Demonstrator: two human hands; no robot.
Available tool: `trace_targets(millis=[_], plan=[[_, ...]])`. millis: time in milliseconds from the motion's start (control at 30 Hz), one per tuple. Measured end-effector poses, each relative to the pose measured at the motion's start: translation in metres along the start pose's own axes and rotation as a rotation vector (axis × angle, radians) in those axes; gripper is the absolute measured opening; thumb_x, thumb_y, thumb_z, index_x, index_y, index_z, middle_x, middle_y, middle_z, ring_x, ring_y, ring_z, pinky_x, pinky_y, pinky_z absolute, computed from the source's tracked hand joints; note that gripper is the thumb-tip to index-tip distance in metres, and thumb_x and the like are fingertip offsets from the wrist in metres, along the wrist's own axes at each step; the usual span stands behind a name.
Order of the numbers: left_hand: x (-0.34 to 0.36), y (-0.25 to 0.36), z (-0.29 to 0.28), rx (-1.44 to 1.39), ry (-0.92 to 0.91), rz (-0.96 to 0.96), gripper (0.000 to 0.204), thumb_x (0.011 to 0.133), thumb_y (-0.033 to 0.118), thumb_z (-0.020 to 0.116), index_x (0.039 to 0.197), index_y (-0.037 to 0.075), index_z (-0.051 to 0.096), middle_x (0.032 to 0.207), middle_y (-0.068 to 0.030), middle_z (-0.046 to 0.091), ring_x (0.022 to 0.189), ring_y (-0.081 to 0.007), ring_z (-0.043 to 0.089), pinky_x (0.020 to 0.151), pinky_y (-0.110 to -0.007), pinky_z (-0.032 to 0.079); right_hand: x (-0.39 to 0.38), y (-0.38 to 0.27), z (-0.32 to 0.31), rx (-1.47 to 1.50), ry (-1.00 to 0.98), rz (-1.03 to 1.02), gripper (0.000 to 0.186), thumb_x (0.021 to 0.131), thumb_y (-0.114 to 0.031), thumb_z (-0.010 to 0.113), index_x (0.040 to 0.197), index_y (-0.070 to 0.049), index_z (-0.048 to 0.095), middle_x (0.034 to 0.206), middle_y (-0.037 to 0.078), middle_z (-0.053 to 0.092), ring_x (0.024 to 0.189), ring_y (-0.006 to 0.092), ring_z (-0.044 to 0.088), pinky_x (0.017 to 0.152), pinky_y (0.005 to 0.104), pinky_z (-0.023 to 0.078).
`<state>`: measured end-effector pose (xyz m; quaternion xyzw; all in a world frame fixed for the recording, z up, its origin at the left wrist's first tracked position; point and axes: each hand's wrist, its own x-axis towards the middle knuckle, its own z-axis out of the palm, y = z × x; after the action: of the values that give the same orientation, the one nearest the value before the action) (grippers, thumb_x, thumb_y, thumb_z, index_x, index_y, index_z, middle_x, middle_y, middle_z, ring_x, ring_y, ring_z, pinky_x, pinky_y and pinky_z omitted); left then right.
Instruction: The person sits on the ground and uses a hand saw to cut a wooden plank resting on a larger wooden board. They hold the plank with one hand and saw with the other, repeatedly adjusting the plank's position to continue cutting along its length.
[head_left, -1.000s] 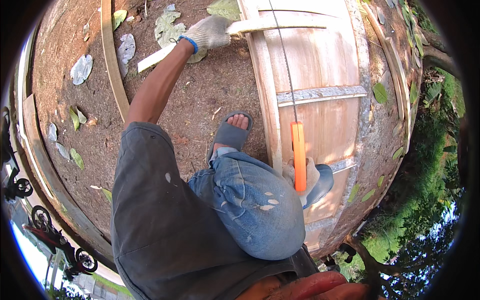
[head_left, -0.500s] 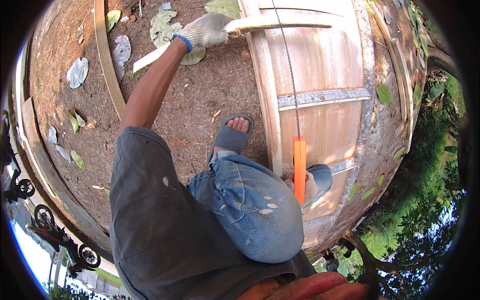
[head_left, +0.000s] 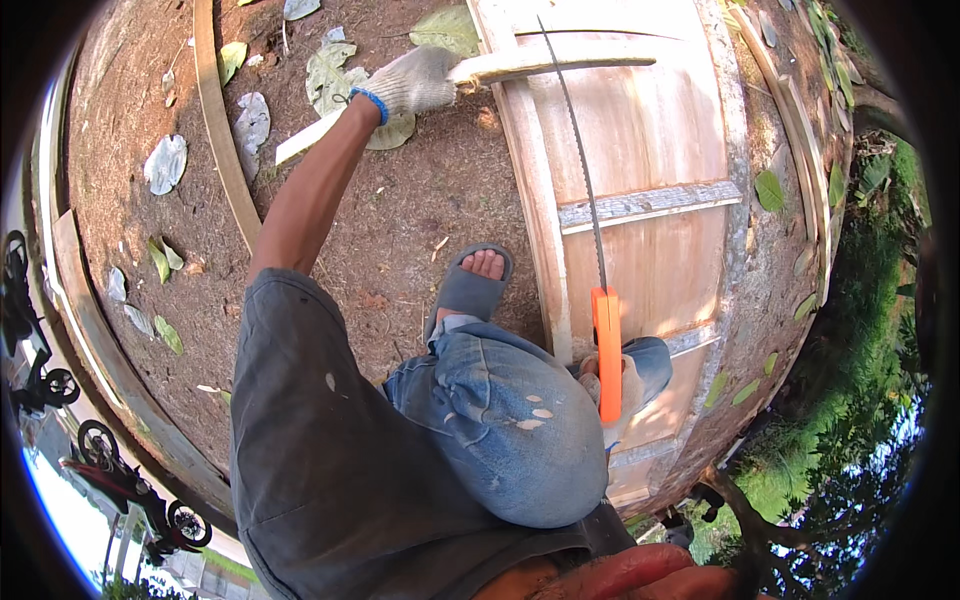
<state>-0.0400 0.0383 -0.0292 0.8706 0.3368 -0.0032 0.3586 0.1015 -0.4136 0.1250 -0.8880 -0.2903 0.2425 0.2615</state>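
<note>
My left hand [head_left: 418, 80], in a knitted white glove with a blue cuff, is closed round a narrow wooden strip [head_left: 600, 57]. The strip's far right part lies over a wooden panel frame [head_left: 535, 180], while its pale other end sticks out beside my forearm. A handsaw [head_left: 606, 355] with an orange handle points away from me, its thin toothed blade crossing the strip near the top. My right hand [head_left: 629, 386] is at the saw's handle, closed on it and largely hidden behind the handle and my knee.
Pale boards with grey cross battens [head_left: 650, 205] make up the panel under the saw. On the dirt lie a long slat [head_left: 222, 120] and dry leaves [head_left: 165, 165]. Planks [head_left: 800, 150] edge the right side. Motorbikes [head_left: 130, 490] stand at lower left. My sandalled foot [head_left: 475, 285] is beside the panel.
The saw has shifted slightly toward me and right, with its handle lower in the picture. My left hand keeps its grip on the strip. The whole view has shifted a little.
</note>
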Motion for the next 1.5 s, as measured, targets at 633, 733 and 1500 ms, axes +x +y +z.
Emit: trace_targets(millis=[633, 733, 1500], plan=[[0.016, 0.005, 0.0, 0.0, -0.083, -0.013, 0.028, 0.078, 0.017, 0.063, 0.096, -0.003, 0.069, 0.088, -0.0288, 0.069, 0.085, -0.0426, 0.071, 0.076, -0.049, 0.054, 0.075, -0.034, 0.058, -0.008, 0.025, -0.279, 0.024, 0.088, -0.027, 0.076, 0.093, -0.006, 0.067, 0.069, 0.012, 0.062, 0.063, 0.0305, 0.065, 0.063, 0.0391, 0.053], [0.01, 0.005, -0.018, -0.28, -0.164, -0.19, 0.029, 0.079, 0.019, 0.064, 0.096, -0.004, 0.069, 0.081, -0.0254, 0.069, 0.076, -0.0336, 0.071, 0.073, -0.045, 0.054, 0.133, -0.048, 0.103, 0.256, 0.03, -0.282, 0.018, 0.085, -0.017, 0.073, 0.087, -0.001, 0.065, 0.073, 0.014, 0.065, 0.064, 0.032, 0.066, 0.061, 0.0408, 0.051], [0.001, 0.017, -0.01, -0.236, -0.065, -0.099, 0.034, 0.085, 0.018, 0.062, 0.11, -0.005, 0.067, 0.084, -0.0237, 0.069, 0.07, -0.0261, 0.063, 0.073, -0.044, 0.053, 0.037, 0.014, 0.015, -0.162, -0.072, 0.016, 0.02, 0.081, -0.017, 0.074, 0.092, -0.002, 0.065, 0.073, 0.014, 0.066, 0.065, 0.0332, 0.067, 0.063, 0.0388, 0.054]])
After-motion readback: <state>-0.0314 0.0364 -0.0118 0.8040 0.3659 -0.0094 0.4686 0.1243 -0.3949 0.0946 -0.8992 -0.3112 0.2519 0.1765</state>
